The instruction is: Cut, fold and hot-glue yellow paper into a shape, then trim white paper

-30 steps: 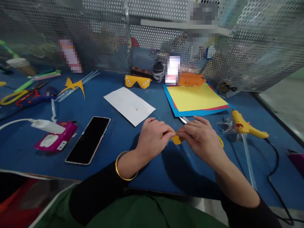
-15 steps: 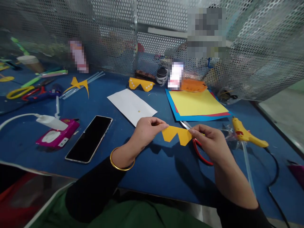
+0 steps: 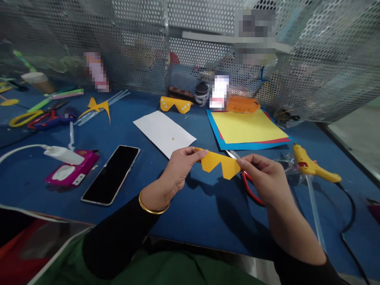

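Note:
A yellow paper glasses cutout (image 3: 221,163) with two lens-like flaps hangs stretched between my hands above the blue table. My left hand (image 3: 182,164) pinches its left end between thumb and fingers. At the other end, my right hand (image 3: 261,172) grips the corner the same way. Red-handled scissors (image 3: 248,189) lie on the table under and beside my right hand, partly hidden by it. Beyond my hands, a similar yellow paper glasses piece with white dots (image 3: 175,105) stands near the mesh. A white sheet of paper (image 3: 163,132) lies just past my left hand.
Blue, red and yellow sheets (image 3: 247,128) are stacked at the back right. A yellow glue gun (image 3: 311,164) with a cord sits at right. To the left are a black phone (image 3: 111,174), a magenta power socket (image 3: 73,168), pliers (image 3: 53,118) and yellow paper scraps (image 3: 99,107).
Both hands still hold the yellow cutout. It has tilted slightly and its left end sits a little higher and further left. The view has shifted a little.

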### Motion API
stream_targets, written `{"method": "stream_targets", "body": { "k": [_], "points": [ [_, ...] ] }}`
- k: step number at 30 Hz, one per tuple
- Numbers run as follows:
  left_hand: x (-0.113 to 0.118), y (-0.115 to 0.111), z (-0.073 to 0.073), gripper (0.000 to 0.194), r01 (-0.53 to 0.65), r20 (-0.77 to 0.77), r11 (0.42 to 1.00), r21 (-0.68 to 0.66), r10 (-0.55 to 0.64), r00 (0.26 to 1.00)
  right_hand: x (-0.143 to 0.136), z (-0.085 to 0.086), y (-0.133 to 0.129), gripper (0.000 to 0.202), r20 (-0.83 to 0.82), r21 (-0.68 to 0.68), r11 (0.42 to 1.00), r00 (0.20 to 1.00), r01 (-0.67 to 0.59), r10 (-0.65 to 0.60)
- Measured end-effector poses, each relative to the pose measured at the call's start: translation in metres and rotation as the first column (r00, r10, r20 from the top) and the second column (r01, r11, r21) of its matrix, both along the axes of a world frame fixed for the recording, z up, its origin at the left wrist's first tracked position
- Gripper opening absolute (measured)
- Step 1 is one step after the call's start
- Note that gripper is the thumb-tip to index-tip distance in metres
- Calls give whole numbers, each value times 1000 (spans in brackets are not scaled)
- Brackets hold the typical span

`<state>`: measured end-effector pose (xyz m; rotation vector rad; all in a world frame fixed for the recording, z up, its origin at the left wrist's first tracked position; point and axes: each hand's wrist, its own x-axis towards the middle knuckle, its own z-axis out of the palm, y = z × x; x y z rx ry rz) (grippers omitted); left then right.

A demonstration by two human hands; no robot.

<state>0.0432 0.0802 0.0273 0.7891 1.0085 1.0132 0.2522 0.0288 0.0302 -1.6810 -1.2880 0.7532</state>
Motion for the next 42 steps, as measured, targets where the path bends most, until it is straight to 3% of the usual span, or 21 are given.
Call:
{"method": "stream_targets", "body": {
  "k": [6,12,17,25,30,37,42],
  "points": [
    [3,-2,1,13,-116,12,992,40,116,993,1,-6,1,28,-50,-6,999,998,-33,33],
    [5,-7,0,15,28,140,994,-109,-13,990,-1,-9,1,27,-52,34,999,998,-36,37],
    [8,-10,0,13,-59,2,998,-6,59,998,-13,-3,1,23,43,60,994,995,-95,92],
    [11,-14,-2,19,39,-29,997,-64,-41,999,-23,-4,-4,23,136,54,987,980,-153,145],
    [11,-14,-1,22,-75,-75,997,-26,73,995,-23,-4,-3,23,31,46,990,991,-132,131],
    [12,-14,0,18,-48,71,992,-118,56,996,-18,-5,-1,23,31,53,990,991,-132,130],
    [11,-11,-1,17,-63,99,992,-110,74,992,-18,-9,0,25,-217,-19,998,975,-58,53]
  ]
}}
